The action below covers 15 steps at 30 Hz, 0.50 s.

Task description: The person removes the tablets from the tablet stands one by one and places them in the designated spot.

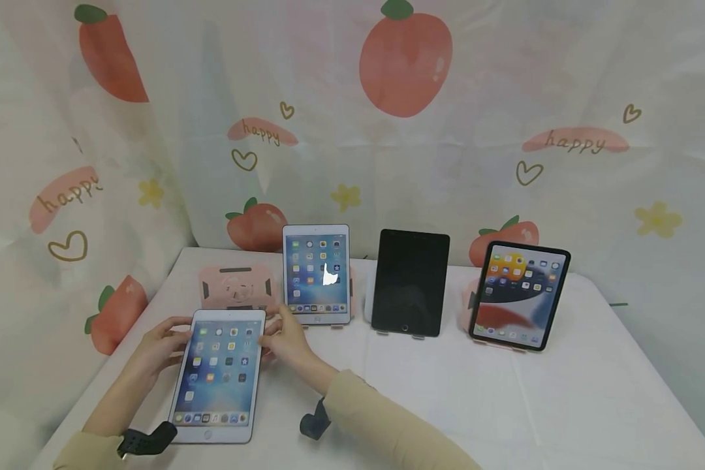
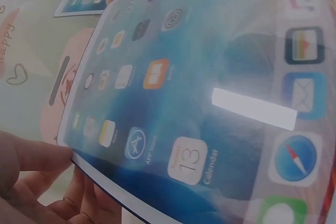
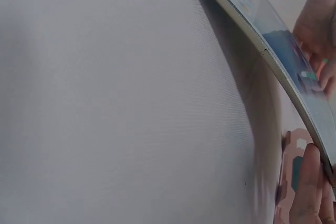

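Both hands hold a white-framed tablet [image 1: 219, 372] with a lit screen of app icons, at the front left of the table. My left hand [image 1: 163, 344] grips its upper left edge; in the left wrist view the thumb [image 2: 42, 156] lies at the rim with the other fingers bent behind. On the upper right edge, my right hand [image 1: 290, 341] pinches the frame. The right wrist view shows the tablet's thin side [image 3: 265, 51] raised at a slant over the white cloth, with fingers [image 3: 310, 182] at its end. Just behind the tablet stands a pink tablet stand [image 1: 237, 290].
To the right, a white tablet [image 1: 316, 274], a black tablet with a dark screen [image 1: 410, 284] and a dark-framed lit tablet [image 1: 519, 297] lean on stands in a row. A white cloth covers the table [image 1: 446, 405]. Printed fabric [image 1: 323, 163] hangs behind and at the sides.
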### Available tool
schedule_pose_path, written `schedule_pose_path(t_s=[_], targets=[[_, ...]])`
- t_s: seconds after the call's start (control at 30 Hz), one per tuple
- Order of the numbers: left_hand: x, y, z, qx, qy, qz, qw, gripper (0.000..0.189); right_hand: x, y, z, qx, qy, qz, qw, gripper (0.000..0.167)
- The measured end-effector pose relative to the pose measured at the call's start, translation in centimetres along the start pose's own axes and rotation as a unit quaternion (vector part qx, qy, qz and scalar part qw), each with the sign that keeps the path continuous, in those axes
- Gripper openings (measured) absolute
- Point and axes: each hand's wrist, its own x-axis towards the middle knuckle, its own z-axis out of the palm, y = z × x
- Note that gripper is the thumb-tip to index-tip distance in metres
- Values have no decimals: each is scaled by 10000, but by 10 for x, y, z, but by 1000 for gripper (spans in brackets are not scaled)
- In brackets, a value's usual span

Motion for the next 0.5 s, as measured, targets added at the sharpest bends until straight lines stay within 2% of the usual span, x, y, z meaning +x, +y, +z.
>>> schedule_pose_path(t_s=[0.1,0.2,0.5], targets=[[1,-1,0,115,-61,-121,9998,41,-1,3,1,-150,-32,79,9999,48],[-1,0,-1,249,-208,-101,9994,44,-2,5,1,-346,-24,83,9994,47],[2,0,-1,291,-259,-312,9988,44,-2,9,2,-671,-25,109,9977,45]])
